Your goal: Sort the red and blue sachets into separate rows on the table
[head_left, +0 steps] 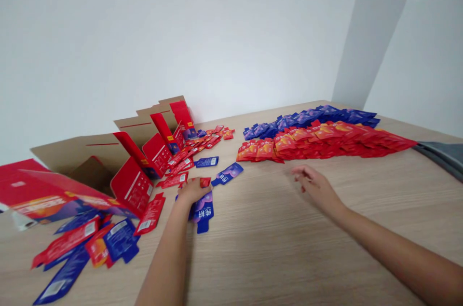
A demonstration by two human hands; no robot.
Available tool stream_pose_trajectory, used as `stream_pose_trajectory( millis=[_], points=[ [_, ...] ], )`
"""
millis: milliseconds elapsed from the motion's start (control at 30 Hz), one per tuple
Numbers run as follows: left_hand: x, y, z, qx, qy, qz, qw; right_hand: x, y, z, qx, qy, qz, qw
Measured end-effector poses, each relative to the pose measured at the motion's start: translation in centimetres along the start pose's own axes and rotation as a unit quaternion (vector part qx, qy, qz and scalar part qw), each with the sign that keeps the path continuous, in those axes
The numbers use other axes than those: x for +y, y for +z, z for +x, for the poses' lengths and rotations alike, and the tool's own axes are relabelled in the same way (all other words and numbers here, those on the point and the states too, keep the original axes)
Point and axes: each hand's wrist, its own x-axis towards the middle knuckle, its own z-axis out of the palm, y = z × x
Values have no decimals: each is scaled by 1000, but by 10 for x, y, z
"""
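From the head camera, the left hand (193, 191) rests on the wooden table (275, 248), with its fingers curled down on a small stack of blue packets (203, 212) and a bit of a red packet (205, 182) at its 1 o'clock. Another blue packet (227, 173) lies just beside it, also toward 1 o'clock. The right hand (315, 187) is flat above the bare table, fingers loosely spread and holding nothing. At its 12 o'clock lies a long red row of packets (325, 144), with a blue row of packets (311, 117) touching it behind. At 9 o'clock from the left hand stand open red cardboard boxes (133, 185). Loose red and blue packets (90, 243) lie scattered at its 8 o'clock, near the table edge.
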Motion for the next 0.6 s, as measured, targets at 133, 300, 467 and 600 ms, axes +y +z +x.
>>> stream_pose_trajectory(
  millis=[133,300,467,600],
  points=[
    [27,6,-9,-3,50,79,996,-12,29,-30,-112,-73,8,991],
    [48,18,-14,45,68,160,984,-12,22,-33,-125,-53,18,991],
    [47,18,-14,74,54,170,981,-5,18,-30,-112,16,51,992],
    [37,-1,-16,130,31,173,976,-7,19,-31,-128,10,55,990]
  ],
)
